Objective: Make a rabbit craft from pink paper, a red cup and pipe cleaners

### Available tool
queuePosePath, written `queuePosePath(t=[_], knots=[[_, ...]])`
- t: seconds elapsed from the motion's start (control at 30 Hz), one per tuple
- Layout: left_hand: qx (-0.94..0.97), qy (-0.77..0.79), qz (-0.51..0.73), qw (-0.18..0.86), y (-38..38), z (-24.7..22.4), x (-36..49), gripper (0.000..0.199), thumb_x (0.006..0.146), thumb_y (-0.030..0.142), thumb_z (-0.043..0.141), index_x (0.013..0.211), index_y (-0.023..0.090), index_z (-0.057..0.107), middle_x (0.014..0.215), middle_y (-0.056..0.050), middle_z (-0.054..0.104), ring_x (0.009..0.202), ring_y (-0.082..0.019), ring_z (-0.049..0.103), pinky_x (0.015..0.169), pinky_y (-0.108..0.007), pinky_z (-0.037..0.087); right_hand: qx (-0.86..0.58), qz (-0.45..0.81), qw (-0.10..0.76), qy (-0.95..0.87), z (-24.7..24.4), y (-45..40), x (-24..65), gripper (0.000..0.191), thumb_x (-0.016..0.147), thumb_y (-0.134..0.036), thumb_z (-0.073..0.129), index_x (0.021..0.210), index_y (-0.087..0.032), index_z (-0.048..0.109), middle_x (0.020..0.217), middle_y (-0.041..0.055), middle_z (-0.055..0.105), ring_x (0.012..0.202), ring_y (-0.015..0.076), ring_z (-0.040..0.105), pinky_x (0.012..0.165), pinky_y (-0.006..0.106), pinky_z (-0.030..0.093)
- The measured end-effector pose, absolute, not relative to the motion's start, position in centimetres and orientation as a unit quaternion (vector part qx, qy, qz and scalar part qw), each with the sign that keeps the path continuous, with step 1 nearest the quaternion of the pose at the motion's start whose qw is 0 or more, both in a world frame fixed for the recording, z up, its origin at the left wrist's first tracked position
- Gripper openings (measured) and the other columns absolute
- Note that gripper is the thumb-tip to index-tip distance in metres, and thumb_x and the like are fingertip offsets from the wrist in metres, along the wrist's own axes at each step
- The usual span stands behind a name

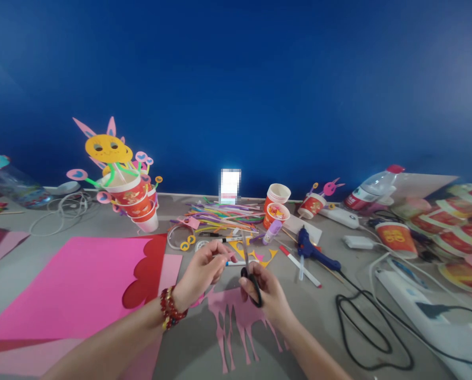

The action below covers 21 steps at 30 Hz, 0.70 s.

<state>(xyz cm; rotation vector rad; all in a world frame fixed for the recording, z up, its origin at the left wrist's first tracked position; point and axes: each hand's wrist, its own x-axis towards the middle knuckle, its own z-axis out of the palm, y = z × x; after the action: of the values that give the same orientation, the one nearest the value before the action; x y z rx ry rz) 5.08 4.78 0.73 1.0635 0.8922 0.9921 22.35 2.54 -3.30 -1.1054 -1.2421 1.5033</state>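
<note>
My right hand (273,295) grips a pair of scissors (256,294) by the black handles, blades pointing away from me. A small bit of pink paper (230,255) is pinched in my left hand (204,269), to the left of the blades and apart from them. Beneath my hands lies a cut-up pink paper scrap (246,311) with long thin strips hanging toward me. Just beyond the hands are a marker with a blue tip (236,263) and a yellow paper offcut (268,257) with round gaps.
Bright pink paper sheets (73,285) cover the left. Decorated stacked cups (131,198) stand behind them. Colourful pipe cleaners (220,216) lie at the back, beside paper cups (277,194). A blue glue gun (317,250) with its black cord, a bottle (373,189) and a power strip (426,311) occupy the right.
</note>
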Motion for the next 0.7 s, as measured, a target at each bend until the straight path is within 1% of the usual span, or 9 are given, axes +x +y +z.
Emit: queuePosePath(t=[0.07, 0.13, 0.23, 0.3, 0.4, 0.53, 0.7], knots=[[0.488, 0.391, 0.402, 0.669, 4.7, 0.4, 5.1, 0.021, 0.085, 0.035, 0.057, 0.073, 0.018, 0.052, 0.042, 0.012, 0.03, 0.036, -0.004, 0.019, 0.038, -0.019, 0.016, -0.445, 0.576, 0.481, -0.488, -2.9, 2.6, 22.4, 0.039, 0.066, -0.045, 0.082, 0.074, -0.021, 0.053, 0.067, -0.0023, 0.058, 0.058, 0.0128, 0.054, 0.054, 0.023, 0.042], [0.512, 0.389, 0.357, 0.677, 4.6, 0.0, 5.1, 0.021, 0.084, 0.035, 0.058, 0.072, 0.018, 0.052, 0.043, 0.011, 0.036, 0.036, -0.005, 0.023, 0.038, -0.019, 0.018, -0.449, 0.553, 0.509, -0.482, -2.6, 2.7, 22.5, 0.034, 0.067, -0.039, 0.083, 0.081, -0.021, 0.057, 0.074, -0.0006, 0.06, 0.063, 0.0135, 0.054, 0.056, 0.024, 0.042], [0.54, 0.395, 0.306, 0.678, 4.4, -0.2, 5.3, 0.018, 0.082, 0.032, 0.059, 0.074, 0.018, 0.051, 0.057, 0.004, 0.056, 0.038, -0.004, 0.029, 0.038, -0.019, 0.018, -0.445, 0.557, 0.51, -0.481, -2.7, 2.7, 22.6, 0.032, 0.067, -0.031, 0.082, 0.084, -0.021, 0.057, 0.073, -0.0013, 0.06, 0.06, 0.0121, 0.051, 0.053, 0.022, 0.039], [0.549, 0.404, 0.288, 0.673, 4.3, -0.2, 5.3, 0.016, 0.082, 0.029, 0.059, 0.074, 0.018, 0.051, 0.063, 0.002, 0.06, 0.039, -0.004, 0.03, 0.038, -0.019, 0.019, -0.436, 0.566, 0.503, -0.485, -3.0, 2.7, 22.7, 0.031, 0.065, -0.027, 0.083, 0.081, -0.02, 0.057, 0.071, -0.0018, 0.059, 0.059, 0.0118, 0.05, 0.053, 0.022, 0.038], [0.548, 0.413, 0.304, 0.661, 4.4, -0.1, 5.4, 0.017, 0.081, 0.03, 0.06, 0.073, 0.018, 0.051, 0.06, 0.004, 0.057, 0.04, -0.004, 0.03, 0.039, -0.018, 0.019, -0.43, 0.569, 0.504, -0.487, -3.4, 2.7, 22.7, 0.03, 0.064, -0.025, 0.083, 0.08, -0.02, 0.058, 0.071, -0.0017, 0.058, 0.06, 0.0122, 0.051, 0.055, 0.022, 0.04], [0.553, 0.416, 0.341, 0.637, 4.5, -0.1, 5.3, 0.019, 0.082, 0.032, 0.06, 0.074, 0.018, 0.05, 0.059, 0.005, 0.053, 0.041, -0.004, 0.03, 0.04, -0.019, 0.02, -0.426, 0.566, 0.509, -0.49, -3.2, 2.7, 22.7, 0.028, 0.065, -0.026, 0.082, 0.08, -0.02, 0.058, 0.072, -0.0009, 0.06, 0.061, 0.013, 0.053, 0.055, 0.022, 0.041], [0.584, 0.415, 0.315, 0.622, 4.4, -0.5, 5.4, 0.021, 0.083, 0.033, 0.059, 0.075, 0.018, 0.047, 0.06, 0.005, 0.052, 0.045, -0.005, 0.034, 0.044, -0.019, 0.022, -0.425, 0.543, 0.537, -0.486, -3.0, 2.5, 22.8, 0.029, 0.068, -0.025, 0.08, 0.086, -0.021, 0.057, 0.077, -0.0004, 0.063, 0.062, 0.0122, 0.051, 0.054, 0.021, 0.041]])
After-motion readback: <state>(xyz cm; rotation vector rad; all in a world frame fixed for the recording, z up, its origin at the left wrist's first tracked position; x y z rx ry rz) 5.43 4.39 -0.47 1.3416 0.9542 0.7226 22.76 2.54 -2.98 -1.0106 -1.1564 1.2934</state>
